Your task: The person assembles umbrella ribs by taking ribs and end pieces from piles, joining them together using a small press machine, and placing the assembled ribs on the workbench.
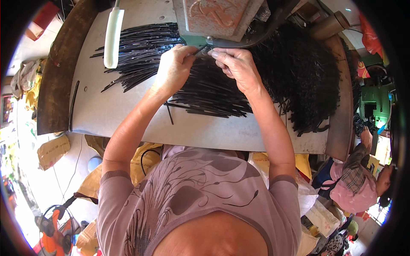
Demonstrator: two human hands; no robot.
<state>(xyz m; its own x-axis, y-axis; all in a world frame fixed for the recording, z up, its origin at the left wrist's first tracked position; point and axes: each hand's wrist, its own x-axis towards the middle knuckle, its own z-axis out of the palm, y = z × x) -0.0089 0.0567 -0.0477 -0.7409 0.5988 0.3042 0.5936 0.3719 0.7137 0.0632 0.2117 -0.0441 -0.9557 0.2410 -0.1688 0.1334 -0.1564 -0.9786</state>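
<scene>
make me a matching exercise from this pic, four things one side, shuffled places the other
1. long white bar
2. straight thin black strips
3. tangled black heap
4. grey metal housing with reddish emblem

A. right of the right hand
B. left of the left hand
C. top centre, above both hands
D. partly at picture centre, below both hands

Pairs: 1-B, 2-D, 3-A, 4-C

Holds both bare arms point(139, 121) out in front, with left hand point(174, 66) and right hand point(240, 67) close together, fingers point(224, 58) bent and pinching

Brown tube point(328, 26), red plastic bag point(370, 33) upper right; cardboard piece point(53, 152) left; pink-clad co-worker point(354, 190) far right.
</scene>
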